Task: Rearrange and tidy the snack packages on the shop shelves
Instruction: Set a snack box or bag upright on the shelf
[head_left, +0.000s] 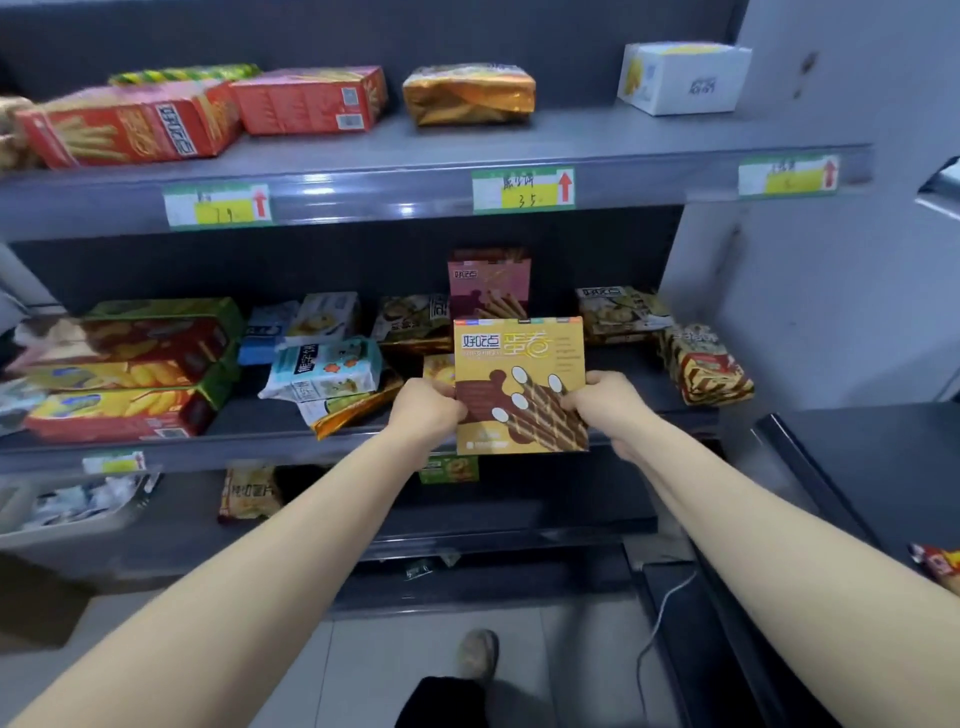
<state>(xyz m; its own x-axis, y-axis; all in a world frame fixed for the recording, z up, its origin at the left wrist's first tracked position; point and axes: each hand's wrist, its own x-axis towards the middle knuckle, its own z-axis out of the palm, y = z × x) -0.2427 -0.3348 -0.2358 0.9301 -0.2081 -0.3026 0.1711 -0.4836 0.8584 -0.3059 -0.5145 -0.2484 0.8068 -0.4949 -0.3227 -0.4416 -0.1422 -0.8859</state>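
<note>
Person's body, head-camera view. Left hand (426, 410) and right hand (602, 402) are bare. Left forearm (260, 561) and right forearm (753, 519) are bare to the frame's lower edge. Well below the grip are a black trouser leg (441, 701) and a grey-beige shoe (478, 652), its details blurred.

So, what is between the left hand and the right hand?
The yellow wafer-roll box, gripped at its side edges by the left hand and right hand, in the head view.
</note>
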